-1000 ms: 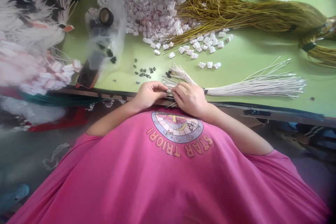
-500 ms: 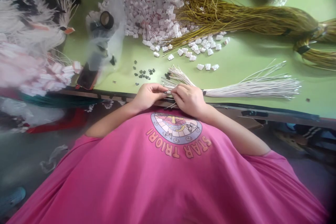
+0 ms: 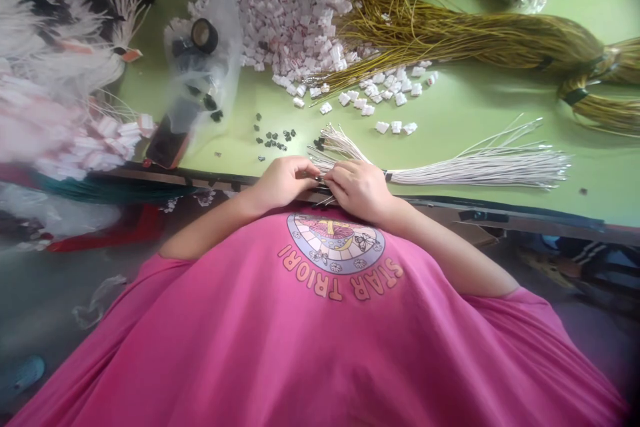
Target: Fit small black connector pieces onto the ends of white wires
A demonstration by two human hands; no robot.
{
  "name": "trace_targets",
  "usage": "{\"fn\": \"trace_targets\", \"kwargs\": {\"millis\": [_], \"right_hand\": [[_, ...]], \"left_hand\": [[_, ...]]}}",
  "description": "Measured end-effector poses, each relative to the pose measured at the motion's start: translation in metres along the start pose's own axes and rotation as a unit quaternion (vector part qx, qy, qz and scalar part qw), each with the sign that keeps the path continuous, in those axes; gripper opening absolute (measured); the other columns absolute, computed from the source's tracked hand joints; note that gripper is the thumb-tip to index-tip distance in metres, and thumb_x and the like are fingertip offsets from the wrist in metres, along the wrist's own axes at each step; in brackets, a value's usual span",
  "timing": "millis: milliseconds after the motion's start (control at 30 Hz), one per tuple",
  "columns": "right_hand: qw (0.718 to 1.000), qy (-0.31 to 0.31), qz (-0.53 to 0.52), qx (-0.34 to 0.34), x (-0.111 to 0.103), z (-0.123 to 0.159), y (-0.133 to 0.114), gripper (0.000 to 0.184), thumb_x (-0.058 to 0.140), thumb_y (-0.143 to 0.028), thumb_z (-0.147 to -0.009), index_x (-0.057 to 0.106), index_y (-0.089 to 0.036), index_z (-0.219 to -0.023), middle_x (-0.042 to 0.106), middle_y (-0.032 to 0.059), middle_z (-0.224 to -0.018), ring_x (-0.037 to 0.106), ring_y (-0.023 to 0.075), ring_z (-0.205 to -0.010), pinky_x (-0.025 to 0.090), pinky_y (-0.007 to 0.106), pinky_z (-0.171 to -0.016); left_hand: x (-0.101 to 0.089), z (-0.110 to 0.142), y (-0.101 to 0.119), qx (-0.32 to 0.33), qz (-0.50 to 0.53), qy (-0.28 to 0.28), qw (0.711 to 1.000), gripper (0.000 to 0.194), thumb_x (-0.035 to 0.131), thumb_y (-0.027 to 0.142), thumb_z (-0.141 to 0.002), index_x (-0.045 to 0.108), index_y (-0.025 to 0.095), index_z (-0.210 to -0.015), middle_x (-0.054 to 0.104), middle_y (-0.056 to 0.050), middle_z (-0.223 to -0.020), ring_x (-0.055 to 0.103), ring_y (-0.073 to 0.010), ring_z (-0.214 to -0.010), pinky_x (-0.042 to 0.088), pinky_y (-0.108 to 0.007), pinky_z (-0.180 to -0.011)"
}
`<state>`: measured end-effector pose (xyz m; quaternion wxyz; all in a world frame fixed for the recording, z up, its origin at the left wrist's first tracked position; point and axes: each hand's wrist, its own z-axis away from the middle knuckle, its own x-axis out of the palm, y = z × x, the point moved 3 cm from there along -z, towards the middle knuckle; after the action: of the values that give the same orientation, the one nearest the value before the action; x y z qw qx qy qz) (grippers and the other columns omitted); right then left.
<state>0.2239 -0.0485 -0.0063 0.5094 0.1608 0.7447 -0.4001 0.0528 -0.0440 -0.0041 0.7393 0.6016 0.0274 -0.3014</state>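
Observation:
At the table's near edge, my left hand [image 3: 286,181] is closed in a pinch, thumb and forefinger meeting on something small and dark that I cannot make out. My right hand [image 3: 361,188] sits close beside it, its fingers closed on a white wire at the left end of a bundle of white wires [image 3: 465,167]. The bundle runs under the right hand and fans out to the right, with a black band round it. Beyond the left hand lie several small black pieces [image 3: 273,140].
White plastic connectors [image 3: 295,27] are heaped at the back, beside a bundle of yellow wires [image 3: 480,40]. A clear plastic bag [image 3: 220,47] bears a roll of black tape [image 3: 204,35]. A phone [image 3: 169,143] lies near the left edge. White wires with connectors [image 3: 65,113] pile up far left.
Both hands stay nearly in place at the wire ends, with only slight finger movement. The view has shifted a little.

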Motion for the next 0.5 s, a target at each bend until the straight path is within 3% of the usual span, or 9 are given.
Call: {"fn": "trace_targets", "kwargs": {"millis": [133, 200, 300, 500], "right_hand": [[0.999, -0.028, -0.002, -0.029, -0.008, 0.005, 0.0, 0.033, 0.041, -0.03, -0.092, 0.07, -0.018, -0.084, 0.066, 0.0066, -0.084, 0.052, 0.0168, -0.077, 0.039, 0.031, -0.07], [0.998, -0.047, 0.014, -0.039, -0.009, 0.007, -0.002, 0.034, 0.041, -0.031, -0.092, 0.071, -0.018, -0.082, 0.066, 0.0067, -0.08, 0.051, 0.0171, -0.075, 0.039, 0.032, -0.07], [0.995, -0.062, 0.055, -0.047, -0.008, 0.009, -0.005, 0.038, 0.038, -0.031, -0.093, 0.07, -0.018, -0.077, 0.065, 0.0066, -0.075, 0.049, 0.0175, -0.072, 0.037, 0.032, -0.068], [0.992, -0.079, 0.094, -0.006, -0.005, 0.015, -0.003, 0.037, 0.037, -0.03, -0.093, 0.07, -0.017, -0.082, 0.062, 0.0055, -0.065, 0.047, 0.0153, -0.063, 0.03, 0.03, -0.059]], "left_hand": [[-0.019, -0.005, 0.008, 0.071, -0.159, 0.038, 0.984, 0.013, 0.064, 0.019, -0.077, 0.069, 0.02, -0.089, 0.066, -0.003, -0.089, 0.059, -0.0143, -0.081, 0.047, -0.031, -0.08], [-0.019, -0.008, 0.01, 0.086, -0.186, 0.02, 0.979, 0.015, 0.066, 0.021, -0.076, 0.069, 0.019, -0.091, 0.064, -0.003, -0.089, 0.058, -0.0144, -0.08, 0.046, -0.03, -0.079], [-0.012, -0.014, 0.009, 0.097, -0.209, -0.025, 0.973, 0.017, 0.066, 0.022, -0.076, 0.068, 0.018, -0.093, 0.062, -0.004, -0.09, 0.057, -0.0156, -0.081, 0.044, -0.03, -0.078], [-0.011, -0.029, 0.0, 0.071, -0.182, -0.041, 0.98, 0.022, 0.067, 0.022, -0.073, 0.068, 0.018, -0.095, 0.063, -0.003, -0.084, 0.055, -0.0144, -0.073, 0.042, -0.03, -0.072]]}}
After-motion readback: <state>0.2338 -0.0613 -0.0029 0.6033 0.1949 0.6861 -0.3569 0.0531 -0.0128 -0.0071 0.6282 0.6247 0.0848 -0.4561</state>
